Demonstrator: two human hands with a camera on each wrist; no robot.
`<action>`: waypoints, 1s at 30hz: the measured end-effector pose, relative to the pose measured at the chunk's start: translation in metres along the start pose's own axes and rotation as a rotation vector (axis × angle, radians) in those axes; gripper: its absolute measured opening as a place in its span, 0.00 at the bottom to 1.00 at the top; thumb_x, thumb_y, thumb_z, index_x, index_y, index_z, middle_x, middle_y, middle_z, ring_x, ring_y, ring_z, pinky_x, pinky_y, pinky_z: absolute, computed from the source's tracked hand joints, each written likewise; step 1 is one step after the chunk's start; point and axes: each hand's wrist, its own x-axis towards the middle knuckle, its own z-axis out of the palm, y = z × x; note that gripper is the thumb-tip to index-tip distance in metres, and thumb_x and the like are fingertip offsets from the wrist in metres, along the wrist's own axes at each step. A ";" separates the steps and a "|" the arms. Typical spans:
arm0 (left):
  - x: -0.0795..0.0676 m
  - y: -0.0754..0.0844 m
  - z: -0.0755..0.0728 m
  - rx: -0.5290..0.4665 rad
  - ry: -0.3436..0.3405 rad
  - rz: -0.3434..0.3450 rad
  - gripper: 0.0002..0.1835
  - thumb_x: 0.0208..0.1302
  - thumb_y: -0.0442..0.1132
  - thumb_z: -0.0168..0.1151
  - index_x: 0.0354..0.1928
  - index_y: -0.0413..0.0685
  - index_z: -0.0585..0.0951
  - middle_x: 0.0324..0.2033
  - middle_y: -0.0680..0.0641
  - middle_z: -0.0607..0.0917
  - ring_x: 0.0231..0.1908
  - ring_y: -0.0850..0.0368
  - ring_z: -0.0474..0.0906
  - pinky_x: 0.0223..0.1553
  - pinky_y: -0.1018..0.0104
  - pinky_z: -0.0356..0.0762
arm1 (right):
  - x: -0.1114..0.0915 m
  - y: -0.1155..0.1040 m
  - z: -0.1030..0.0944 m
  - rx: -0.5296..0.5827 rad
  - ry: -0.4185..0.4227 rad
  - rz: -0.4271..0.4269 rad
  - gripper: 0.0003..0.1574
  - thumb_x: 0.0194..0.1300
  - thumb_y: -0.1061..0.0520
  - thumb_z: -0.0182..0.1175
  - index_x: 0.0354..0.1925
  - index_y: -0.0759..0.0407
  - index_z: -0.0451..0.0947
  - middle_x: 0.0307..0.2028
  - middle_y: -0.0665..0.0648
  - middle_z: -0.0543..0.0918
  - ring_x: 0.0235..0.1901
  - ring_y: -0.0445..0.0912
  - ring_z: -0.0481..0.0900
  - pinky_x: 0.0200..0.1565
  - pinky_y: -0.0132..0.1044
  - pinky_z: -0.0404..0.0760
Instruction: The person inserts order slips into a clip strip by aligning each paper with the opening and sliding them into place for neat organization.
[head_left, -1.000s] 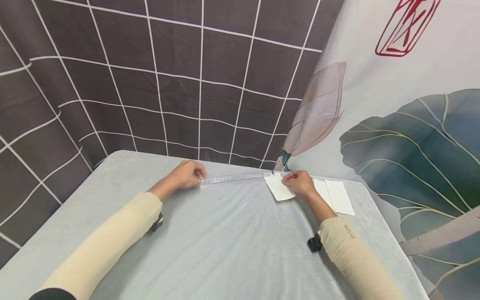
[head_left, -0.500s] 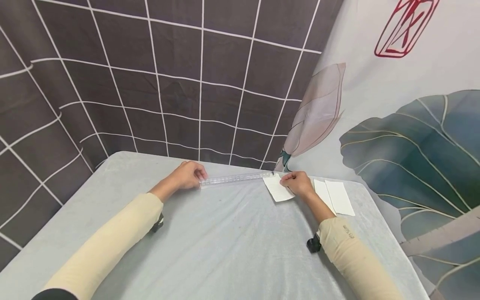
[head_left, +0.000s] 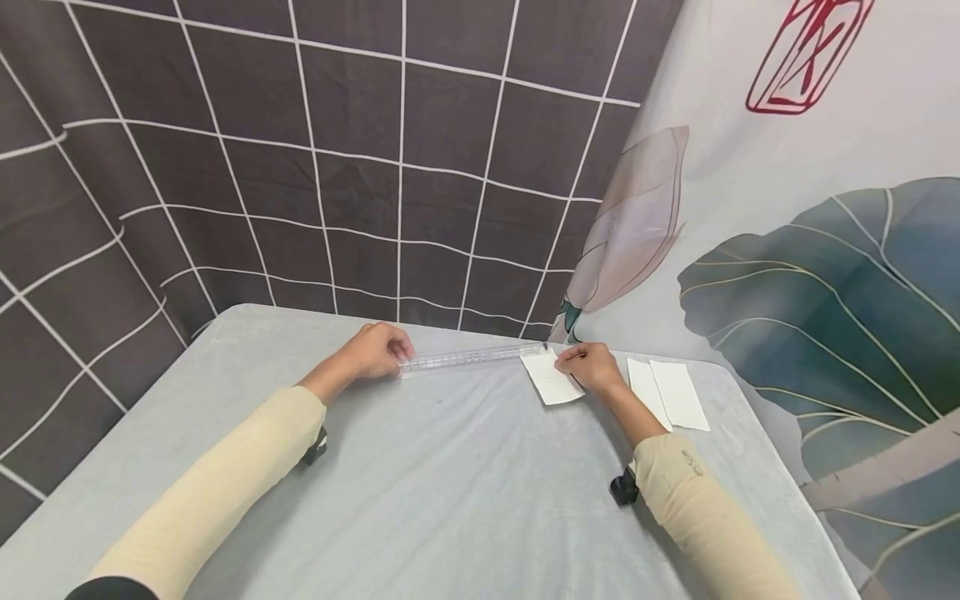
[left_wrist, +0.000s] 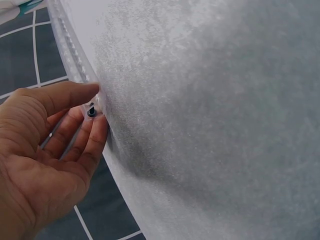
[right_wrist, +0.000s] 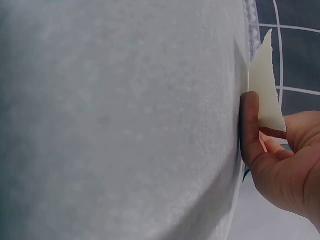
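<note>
A long, narrow clear plastic tube (head_left: 472, 357) lies along the far part of the cloth-covered table, with a bumpy inner pattern. My left hand (head_left: 373, 350) pinches its left end between thumb and fingertips; in the left wrist view a small dark plug (left_wrist: 92, 111) shows in that end. Another dark spot marks the tube's right end. My right hand (head_left: 590, 365) pinches a white piece of paper (head_left: 550, 380) by its right side. The paper's upper left corner meets or overlaps the tube's right end. In the right wrist view, the paper (right_wrist: 264, 82) has a ragged edge and stands tilted off the cloth.
Two more white paper pieces (head_left: 681, 396) lie to the right of my right hand, side by side. Pale grey cloth (head_left: 465, 483) covers the table. Behind hangs a dark gridded curtain (head_left: 360, 192), and a leaf-patterned white one (head_left: 810, 317) stands on the right.
My right hand and the paper it pinches have shifted slightly left, further along the tube's right end. The left hand and the tube stay in place.
</note>
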 end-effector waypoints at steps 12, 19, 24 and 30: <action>0.005 0.003 -0.001 -0.001 0.017 -0.006 0.21 0.43 0.22 0.67 0.43 0.43 0.92 0.37 0.44 0.94 0.40 0.52 0.87 0.51 0.59 0.82 | 0.002 -0.008 -0.001 0.013 -0.002 -0.010 0.14 0.73 0.59 0.70 0.49 0.70 0.90 0.46 0.66 0.93 0.45 0.52 0.84 0.46 0.35 0.76; -0.001 0.003 0.001 0.008 0.014 -0.004 0.21 0.43 0.23 0.69 0.43 0.42 0.92 0.38 0.44 0.94 0.41 0.52 0.87 0.52 0.57 0.82 | 0.000 -0.006 0.005 0.017 -0.013 -0.010 0.15 0.74 0.58 0.70 0.50 0.70 0.89 0.48 0.67 0.92 0.46 0.53 0.84 0.46 0.34 0.76; 0.006 -0.015 0.012 -0.031 0.006 0.035 0.20 0.41 0.25 0.70 0.40 0.47 0.93 0.36 0.47 0.94 0.40 0.52 0.87 0.50 0.58 0.83 | -0.004 -0.002 0.007 0.020 -0.019 -0.002 0.14 0.74 0.59 0.69 0.50 0.70 0.89 0.47 0.66 0.92 0.46 0.53 0.83 0.47 0.35 0.75; 0.013 -0.026 0.012 -0.040 0.020 0.071 0.20 0.40 0.26 0.70 0.38 0.50 0.92 0.33 0.50 0.93 0.37 0.53 0.87 0.47 0.59 0.83 | -0.004 -0.005 0.006 0.030 -0.016 -0.016 0.15 0.75 0.57 0.70 0.50 0.69 0.89 0.47 0.66 0.91 0.46 0.53 0.83 0.47 0.36 0.76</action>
